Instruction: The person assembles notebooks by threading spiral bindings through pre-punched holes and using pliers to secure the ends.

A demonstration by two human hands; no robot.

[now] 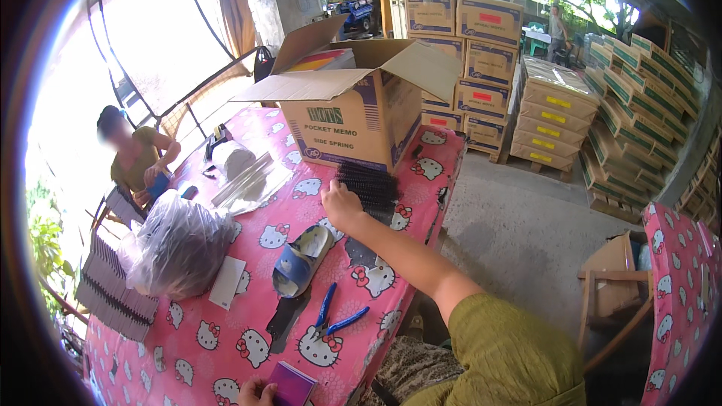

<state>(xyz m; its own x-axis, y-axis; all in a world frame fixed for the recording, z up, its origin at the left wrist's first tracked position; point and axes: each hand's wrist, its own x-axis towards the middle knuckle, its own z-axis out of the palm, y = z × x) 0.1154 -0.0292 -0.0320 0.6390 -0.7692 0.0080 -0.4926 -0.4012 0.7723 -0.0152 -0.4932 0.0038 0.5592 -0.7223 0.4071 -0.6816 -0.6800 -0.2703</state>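
Observation:
At the lower edge, my left hand [258,392] is closed on the side of a small purple notebook [295,383], which is partly cut off by the frame. My right arm reaches forward across the table. My right hand [342,206] is at the left end of a pile of black spiral binding coils [368,186], fingers curled in and pinching at a coil; the fingertips are partly hidden. Between my hands lie a blue slide sandal [302,259] and blue-handled pliers [336,311] with their handles spread.
An open carton [342,120] stands behind the coils. To the left are a filled plastic bag [180,244], stacked notebooks [113,286], a white card [227,283] and clear plastic sheets [248,184]. A seated person [139,154] works across the table. Stacked cartons [481,68] stand beyond.

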